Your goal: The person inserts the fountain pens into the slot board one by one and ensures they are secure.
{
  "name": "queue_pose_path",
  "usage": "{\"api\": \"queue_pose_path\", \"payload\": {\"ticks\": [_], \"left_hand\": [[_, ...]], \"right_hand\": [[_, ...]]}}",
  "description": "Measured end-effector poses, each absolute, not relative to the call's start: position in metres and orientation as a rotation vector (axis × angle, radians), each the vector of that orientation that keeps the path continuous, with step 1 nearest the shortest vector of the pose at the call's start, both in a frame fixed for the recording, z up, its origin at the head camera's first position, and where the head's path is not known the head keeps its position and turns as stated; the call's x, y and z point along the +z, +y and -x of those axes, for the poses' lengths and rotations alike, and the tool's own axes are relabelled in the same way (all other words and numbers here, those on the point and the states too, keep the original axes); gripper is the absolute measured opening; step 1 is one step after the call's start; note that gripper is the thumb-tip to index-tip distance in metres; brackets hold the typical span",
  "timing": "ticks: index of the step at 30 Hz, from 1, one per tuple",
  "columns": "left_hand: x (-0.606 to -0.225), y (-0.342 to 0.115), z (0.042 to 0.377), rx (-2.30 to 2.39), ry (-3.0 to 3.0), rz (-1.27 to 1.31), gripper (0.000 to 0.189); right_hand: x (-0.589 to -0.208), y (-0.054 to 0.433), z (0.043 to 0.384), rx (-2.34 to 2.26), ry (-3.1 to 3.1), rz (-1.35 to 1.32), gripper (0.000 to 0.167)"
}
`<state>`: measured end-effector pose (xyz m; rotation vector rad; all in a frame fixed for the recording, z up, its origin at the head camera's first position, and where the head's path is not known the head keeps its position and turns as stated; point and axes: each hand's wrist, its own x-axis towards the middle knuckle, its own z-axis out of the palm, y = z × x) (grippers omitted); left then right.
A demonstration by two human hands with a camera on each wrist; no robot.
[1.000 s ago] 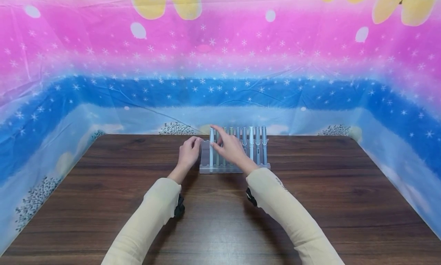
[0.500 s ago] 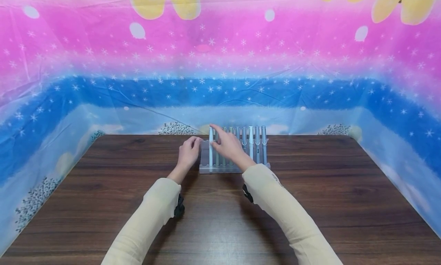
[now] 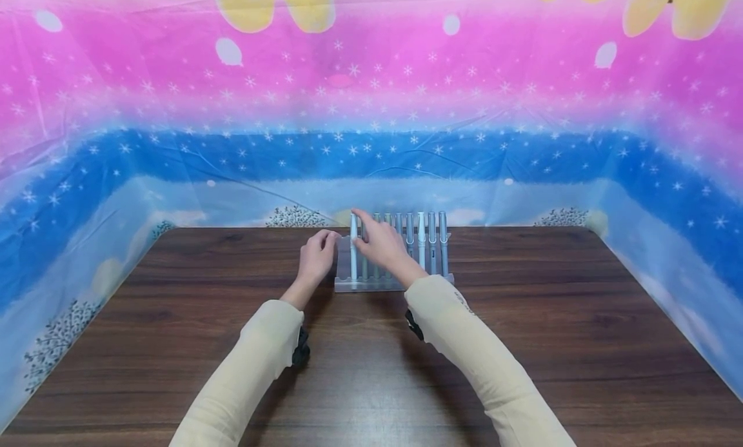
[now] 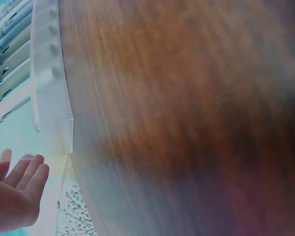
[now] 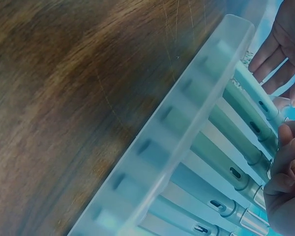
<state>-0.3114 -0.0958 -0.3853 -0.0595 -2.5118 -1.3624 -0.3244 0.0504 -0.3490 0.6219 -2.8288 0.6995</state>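
A clear plastic pen rack [image 3: 395, 286] stands near the table's far edge with several pens [image 3: 433, 244] upright in a row. At its left end is a pale pen [image 3: 354, 260]. My right hand [image 3: 384, 246] pinches the upper part of this pen, index finger at the cap's top and thumb lower on its side. Thumb and fingers of my left hand [image 3: 316, 257] hold the rack's upper left corner. In the left wrist view, the left hand's other fingers [image 4: 32, 177] extend beside the rack's end. Several middle pens are partly hidden behind my right hand.
The dark wooden table [image 3: 360, 369] spreads in front of and to both sides of the rack. A printed pink and blue cloth [image 3: 371, 111] hangs along the back and sides. Both forearms wear cream sleeves with a black strap at the wrist.
My right forearm has shifted slightly to the left, while the fingers stay at the pale pen. The left hand keeps its place at the rack's corner.
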Motion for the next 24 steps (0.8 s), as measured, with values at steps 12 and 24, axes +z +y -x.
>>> {"api": "queue_pose_path", "payload": {"ticks": [12,24], "left_hand": [[-0.385,-0.097,0.31,-1.38,-2.519,0.06,0.031],[-0.384,-0.099,0.309,-1.349,-2.509,0.087,0.031]], "right_hand": [[-0.35,0.052,0.323,0.713,-2.798,-0.651,0.061],[-0.359,0.081,0.311,0.841,-2.657,-0.773,0.056]]}}
